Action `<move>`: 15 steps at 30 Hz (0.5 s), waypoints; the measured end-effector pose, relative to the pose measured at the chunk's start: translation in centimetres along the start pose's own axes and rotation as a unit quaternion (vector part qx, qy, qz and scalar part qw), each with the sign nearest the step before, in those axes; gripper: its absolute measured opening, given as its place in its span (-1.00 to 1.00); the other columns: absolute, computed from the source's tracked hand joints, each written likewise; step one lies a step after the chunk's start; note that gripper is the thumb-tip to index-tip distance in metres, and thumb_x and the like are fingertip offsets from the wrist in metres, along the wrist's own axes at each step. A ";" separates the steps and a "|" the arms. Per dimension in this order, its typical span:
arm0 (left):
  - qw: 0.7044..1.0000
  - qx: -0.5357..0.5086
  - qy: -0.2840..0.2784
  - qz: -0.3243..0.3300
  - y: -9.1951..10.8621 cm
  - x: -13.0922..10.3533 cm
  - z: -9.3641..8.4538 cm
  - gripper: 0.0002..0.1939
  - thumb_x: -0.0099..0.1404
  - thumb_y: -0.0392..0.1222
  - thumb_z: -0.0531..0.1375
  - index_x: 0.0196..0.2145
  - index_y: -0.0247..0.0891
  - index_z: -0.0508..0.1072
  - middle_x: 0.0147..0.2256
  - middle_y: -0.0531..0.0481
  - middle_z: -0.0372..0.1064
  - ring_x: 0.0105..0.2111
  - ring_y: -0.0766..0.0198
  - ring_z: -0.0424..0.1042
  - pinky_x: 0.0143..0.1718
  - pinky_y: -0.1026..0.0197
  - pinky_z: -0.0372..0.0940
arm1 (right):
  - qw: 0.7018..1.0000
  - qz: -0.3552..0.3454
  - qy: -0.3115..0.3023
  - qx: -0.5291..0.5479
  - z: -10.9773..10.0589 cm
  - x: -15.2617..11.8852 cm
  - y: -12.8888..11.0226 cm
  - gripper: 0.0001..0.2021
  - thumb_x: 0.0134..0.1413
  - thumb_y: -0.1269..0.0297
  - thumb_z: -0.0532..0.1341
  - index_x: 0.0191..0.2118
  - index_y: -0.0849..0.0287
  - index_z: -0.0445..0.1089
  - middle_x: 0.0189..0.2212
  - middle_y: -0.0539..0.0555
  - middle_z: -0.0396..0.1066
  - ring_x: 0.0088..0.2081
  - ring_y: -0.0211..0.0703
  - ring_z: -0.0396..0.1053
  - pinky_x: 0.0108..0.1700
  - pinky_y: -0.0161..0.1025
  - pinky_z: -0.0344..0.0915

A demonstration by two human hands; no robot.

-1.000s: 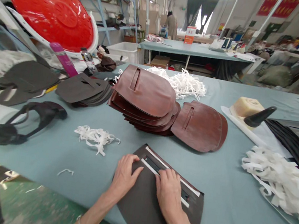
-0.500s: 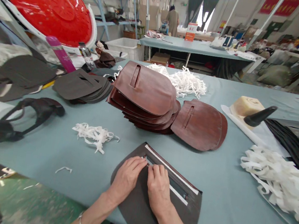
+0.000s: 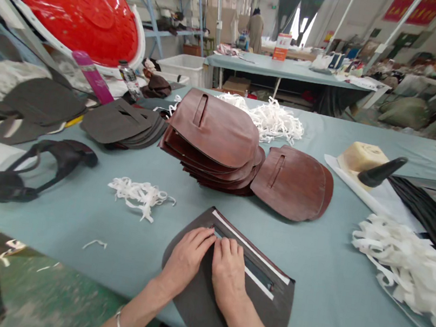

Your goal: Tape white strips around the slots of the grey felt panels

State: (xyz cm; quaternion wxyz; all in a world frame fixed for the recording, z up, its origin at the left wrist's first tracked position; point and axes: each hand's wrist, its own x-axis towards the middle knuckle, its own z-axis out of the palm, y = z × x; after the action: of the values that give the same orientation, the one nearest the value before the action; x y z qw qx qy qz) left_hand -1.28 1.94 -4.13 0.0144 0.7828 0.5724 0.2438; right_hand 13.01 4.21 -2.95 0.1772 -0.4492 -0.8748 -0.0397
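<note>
A dark grey leather panel lies underside up at the table's front, with a long slot cut near its far edge. White tape strips run along both sides of the slot. My left hand is closed at the slot's left end, fingertips pinching the near slot edge. Just beside it, my right hand also pinches that edge, thumbs nearly touching. The exact bit of edge under the fingertips is hidden. Beyond the panel stands a pile of brown leather panels, each top one slotted, with a smaller pile to its right.
White tape scraps lie left of the panel; a larger tape heap is at right. A yellowish block with a black-handled tool sits back right. Dark straps and grey panels are at left.
Both hands stay at the slot's left end; the right hand has shifted very slightly left, closer to the left. The view has moved a little; the panel stays put.
</note>
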 end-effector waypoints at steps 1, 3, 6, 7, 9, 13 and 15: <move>1.000 0.009 -0.004 0.011 0.1 0.0 0.0 -0.66 0.34 -0.32 0.00 0.05 -0.26 0.32 0.02 -0.13 0.33 0.07 0.11 0.25 0.09 -0.03 0.25 | 1.000 -0.007 -0.005 -0.014 0.0 0.0 -0.1 -0.74 0.12 0.58 0.01 -0.16 0.31 0.38 -0.31 0.21 0.30 -0.28 0.01 0.18 -0.27 -0.04 0.20; 0.999 0.026 -0.012 0.022 0.2 0.0 -0.2 -0.67 0.33 -0.32 0.03 0.04 -0.28 0.32 -0.02 -0.12 0.37 0.06 0.11 0.25 0.08 -0.02 0.24 | 0.999 -0.016 -0.009 -0.029 0.0 0.0 -0.2 -0.74 0.10 0.58 0.02 -0.16 0.31 0.38 -0.30 0.22 0.30 -0.29 0.02 0.18 -0.28 -0.03 0.21; 0.998 0.050 -0.016 0.019 0.4 0.1 -0.4 -0.67 0.33 -0.33 0.03 0.03 -0.28 0.34 -0.03 -0.12 0.39 0.03 0.11 0.28 0.06 0.00 0.23 | 0.999 -0.027 -0.002 -0.032 -0.1 -0.3 0.2 -0.74 0.10 0.59 0.00 -0.19 0.30 0.38 -0.32 0.24 0.30 -0.30 0.03 0.19 -0.30 -0.03 0.22; 0.998 0.055 -0.017 0.017 0.5 0.1 -0.4 -0.66 0.32 -0.34 0.02 0.03 -0.27 0.34 -0.03 -0.12 0.39 0.03 0.11 0.29 0.06 0.00 0.23 | 0.999 -0.032 -0.002 -0.032 -0.3 -0.6 0.5 -0.73 0.10 0.60 -0.01 -0.21 0.29 0.39 -0.33 0.24 0.30 -0.30 0.03 0.19 -0.30 -0.03 0.22; 0.998 0.061 -0.019 0.015 0.6 0.2 -0.4 -0.65 0.32 -0.36 0.02 0.04 -0.26 0.34 -0.03 -0.12 0.39 0.03 0.11 0.30 0.04 0.00 0.23 | 0.998 -0.042 -0.010 -0.038 -0.8 -1.4 1.3 -0.73 0.10 0.60 -0.01 -0.23 0.29 0.39 -0.34 0.23 0.30 -0.31 0.03 0.19 -0.31 -0.04 0.23; 0.998 0.058 -0.029 0.008 0.7 0.1 -0.5 -0.62 0.31 -0.37 0.01 0.07 -0.23 0.33 -0.01 -0.13 0.37 0.05 0.10 0.28 0.04 -0.01 0.22 | 0.996 -0.069 -0.019 -0.046 -2.5 -4.4 3.9 -0.72 0.11 0.59 -0.01 -0.16 0.33 0.39 -0.29 0.25 0.32 -0.28 0.03 0.21 -0.29 -0.05 0.23; 0.998 0.051 -0.030 0.008 0.7 0.1 -0.5 -0.61 0.32 -0.37 -0.01 0.07 -0.21 0.32 -0.02 -0.14 0.38 0.05 0.10 0.28 0.05 -0.01 0.22 | 0.996 -0.083 -0.014 -0.039 -3.4 -6.4 5.5 -0.69 0.14 0.58 -0.03 -0.09 0.34 0.38 -0.25 0.27 0.33 -0.22 0.04 0.21 -0.25 -0.04 0.24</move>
State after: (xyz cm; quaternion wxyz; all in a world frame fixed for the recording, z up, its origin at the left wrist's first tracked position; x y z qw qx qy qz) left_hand -0.79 1.63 -3.45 -0.0102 0.7941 0.5770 0.1906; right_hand 21.76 1.74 -2.46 0.1435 -0.3826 -0.9090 -0.0825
